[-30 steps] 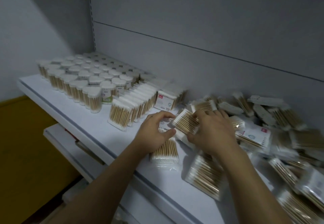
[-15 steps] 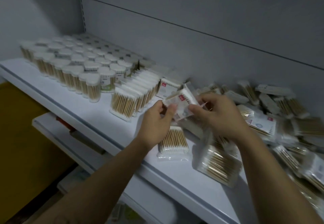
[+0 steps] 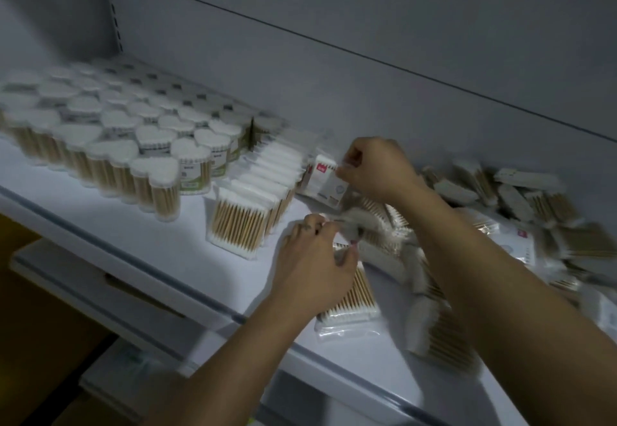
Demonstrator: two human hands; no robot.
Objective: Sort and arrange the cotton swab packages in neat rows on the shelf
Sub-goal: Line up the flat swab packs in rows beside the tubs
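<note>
Here, white shelf [image 3: 100, 215], grey wall [image 3: 367, 25] — right fingers [image 3: 351, 168] pinching a labelled packet [image 3: 325, 182], left fingers [image 3: 319, 226] round a blurred packet [image 3: 354, 228].

Bare forearms reach up from the bottom edge. Left hand [image 3: 314, 258], centre, curls round a blurred packet [image 3: 354, 229]; right hand [image 3: 377, 168], above, pinches a labelled packet [image 3: 325, 182].

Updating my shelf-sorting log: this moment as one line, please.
right hand: pinches white red-labelled swab packet beside upright clear-packet row | left hand: curled at blurred packet, grip unclear | loose packet pile: unsorted
</note>
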